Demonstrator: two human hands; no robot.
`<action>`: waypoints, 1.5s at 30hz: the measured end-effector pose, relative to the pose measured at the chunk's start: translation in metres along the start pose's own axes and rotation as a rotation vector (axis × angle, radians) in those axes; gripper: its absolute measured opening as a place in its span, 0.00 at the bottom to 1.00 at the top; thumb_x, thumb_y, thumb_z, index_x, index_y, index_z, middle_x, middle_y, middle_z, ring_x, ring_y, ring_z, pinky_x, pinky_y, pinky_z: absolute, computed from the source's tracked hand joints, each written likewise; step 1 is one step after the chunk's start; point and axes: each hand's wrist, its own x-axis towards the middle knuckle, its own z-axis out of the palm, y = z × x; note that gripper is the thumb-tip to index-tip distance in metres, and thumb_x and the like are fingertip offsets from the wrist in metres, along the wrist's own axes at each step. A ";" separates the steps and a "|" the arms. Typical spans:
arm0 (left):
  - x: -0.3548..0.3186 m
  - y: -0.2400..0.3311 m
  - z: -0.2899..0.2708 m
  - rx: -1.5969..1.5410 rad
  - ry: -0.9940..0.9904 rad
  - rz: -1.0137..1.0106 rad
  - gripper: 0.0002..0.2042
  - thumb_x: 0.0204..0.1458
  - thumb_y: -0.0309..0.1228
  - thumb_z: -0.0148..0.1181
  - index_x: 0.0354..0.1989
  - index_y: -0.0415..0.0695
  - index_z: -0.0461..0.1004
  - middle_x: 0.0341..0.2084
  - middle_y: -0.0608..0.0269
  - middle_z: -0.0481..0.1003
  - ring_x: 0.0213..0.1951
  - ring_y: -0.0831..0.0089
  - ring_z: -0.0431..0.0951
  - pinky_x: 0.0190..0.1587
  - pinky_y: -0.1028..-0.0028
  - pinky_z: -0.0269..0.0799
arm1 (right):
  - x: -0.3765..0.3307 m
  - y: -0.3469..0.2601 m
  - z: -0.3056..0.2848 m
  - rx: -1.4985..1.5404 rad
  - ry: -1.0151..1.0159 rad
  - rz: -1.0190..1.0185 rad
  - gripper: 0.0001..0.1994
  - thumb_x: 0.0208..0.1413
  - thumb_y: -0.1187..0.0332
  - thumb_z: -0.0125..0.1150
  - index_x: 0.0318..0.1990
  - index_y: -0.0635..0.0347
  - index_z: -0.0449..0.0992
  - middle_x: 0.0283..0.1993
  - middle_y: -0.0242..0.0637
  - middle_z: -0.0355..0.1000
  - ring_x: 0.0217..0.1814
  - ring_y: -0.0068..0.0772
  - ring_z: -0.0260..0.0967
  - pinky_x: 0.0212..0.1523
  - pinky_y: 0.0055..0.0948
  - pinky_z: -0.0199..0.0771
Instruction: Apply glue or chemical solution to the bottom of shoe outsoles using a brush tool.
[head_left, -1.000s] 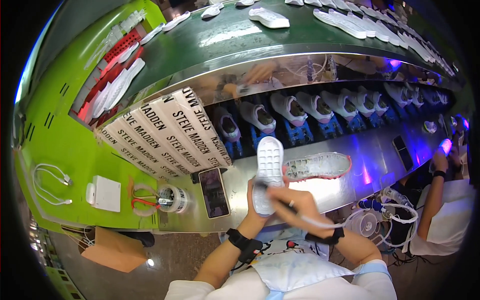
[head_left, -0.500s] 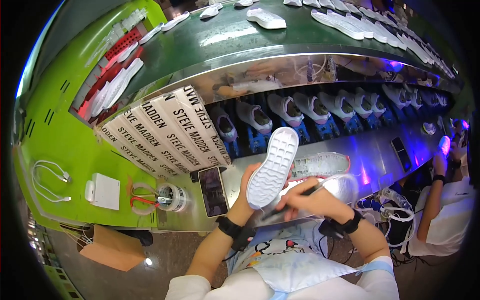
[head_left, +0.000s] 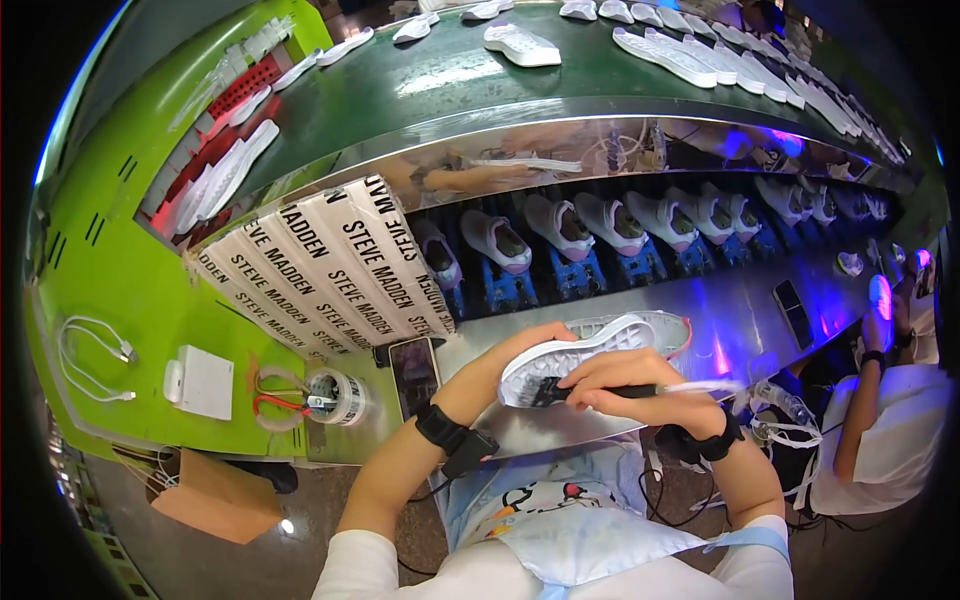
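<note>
A white shoe sole (head_left: 600, 343) lies tilted almost sideways in front of me, its waffle-like hollows partly showing. My left hand (head_left: 512, 350) grips it at the far left edge, fingers wrapped round its back. My right hand (head_left: 628, 378) is closed on a slim black brush (head_left: 550, 391), whose dark head touches the inside of the sole's left end. A whitish length trails to the right from the handle's rear; what it is I cannot tell. Behind the sole, a shallow clear tray with a red rim (head_left: 686, 338) is mostly covered.
A printed cardboard box (head_left: 330, 270) stands left of my hands, near a phone (head_left: 414, 374) and a cup of tools (head_left: 338, 396). Several shoes (head_left: 560, 222) sit on blue holders beyond. White soles (head_left: 522, 46) lie on the green belt (head_left: 430, 85). A co-worker's arm (head_left: 862, 415) is at right.
My left hand has turned the sole from steeply upright to nearly sideways and lowered it. My right hand has brought the brush from beside the sole onto its inner side.
</note>
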 end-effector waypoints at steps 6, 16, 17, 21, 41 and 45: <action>-0.011 0.012 0.028 0.081 0.005 0.034 0.24 0.51 0.40 0.49 0.54 0.37 0.67 0.42 0.54 0.75 0.37 0.72 0.78 0.41 0.76 0.73 | -0.035 0.008 -0.032 -0.097 0.370 0.166 0.07 0.52 0.74 0.55 0.31 0.68 0.78 0.34 0.42 0.77 0.33 0.29 0.75 0.39 0.26 0.73; -0.118 0.174 0.023 -0.684 -0.287 1.003 0.19 0.57 0.29 0.43 0.55 0.31 0.61 0.52 0.40 0.65 0.54 0.53 0.67 0.53 0.64 0.72 | -0.024 -0.016 -0.015 0.376 0.706 -0.321 0.12 0.59 0.67 0.49 0.33 0.70 0.72 0.42 0.55 0.71 0.27 0.39 0.73 0.29 0.31 0.76; -0.115 0.179 0.027 -0.596 -0.186 1.083 0.18 0.57 0.28 0.45 0.54 0.31 0.61 0.51 0.40 0.65 0.54 0.53 0.67 0.54 0.65 0.71 | -0.026 -0.011 -0.015 0.404 0.730 -0.269 0.10 0.58 0.69 0.50 0.34 0.70 0.72 0.42 0.55 0.71 0.28 0.38 0.73 0.29 0.30 0.76; -0.066 0.247 0.081 0.309 0.229 1.064 0.18 0.53 0.38 0.54 0.45 0.35 0.69 0.35 0.51 0.74 0.37 0.64 0.75 0.38 0.71 0.72 | -0.026 -0.008 -0.003 0.424 0.789 -0.072 0.13 0.50 0.77 0.53 0.45 0.64 0.69 0.50 0.44 0.67 0.38 0.27 0.68 0.33 0.21 0.71; 0.032 0.329 0.075 1.503 1.673 0.719 0.18 0.45 0.42 0.59 0.42 0.45 0.77 0.43 0.50 0.75 0.51 0.57 0.72 0.54 0.46 0.58 | -0.040 0.013 -0.003 0.719 1.039 0.058 0.17 0.53 0.73 0.55 0.51 0.64 0.67 0.24 0.32 0.65 0.23 0.22 0.62 0.24 0.22 0.64; -0.021 0.324 0.042 1.116 0.983 0.896 0.18 0.42 0.32 0.60 0.44 0.39 0.73 0.27 0.57 0.75 0.33 0.66 0.77 0.34 0.67 0.73 | -0.045 0.022 -0.004 0.766 1.006 0.115 0.18 0.53 0.72 0.56 0.52 0.63 0.67 0.23 0.32 0.64 0.23 0.22 0.61 0.26 0.22 0.64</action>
